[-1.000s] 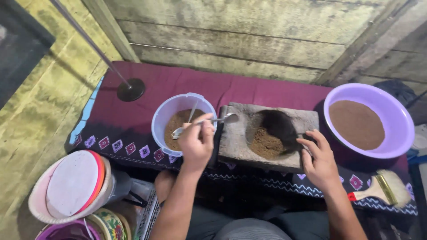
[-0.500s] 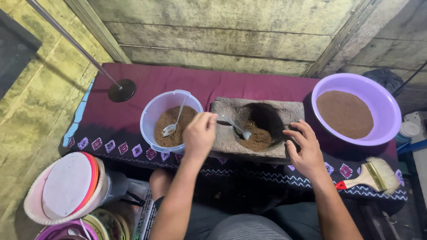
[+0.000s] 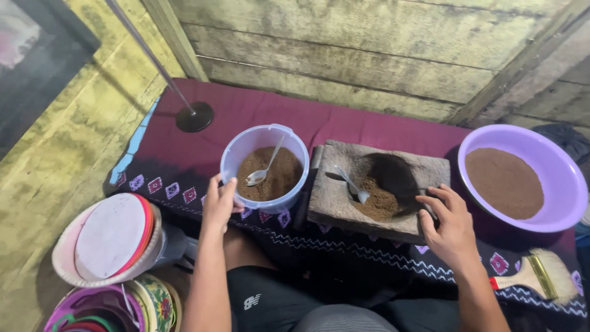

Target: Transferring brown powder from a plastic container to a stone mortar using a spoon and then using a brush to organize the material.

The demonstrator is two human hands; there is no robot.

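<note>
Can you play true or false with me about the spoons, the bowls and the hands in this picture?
1. The left hand touches the pale tub. True.
2. The stone block holds no spoon. False: a spoon lies in its hollow.
3. The purple bowl holds brown powder. True.
4. The right hand holds the paintbrush. False: it rests on the stone block; the brush lies apart.
5. The tub has a spoon in it. True.

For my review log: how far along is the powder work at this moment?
Some brown powder and a spoon already lie in the stone mortar. In hand: left hand touches the clear tub, right hand steadies the mortar. The tub holds plenty of powder with a second spoon; the purple basin holds more.
</note>
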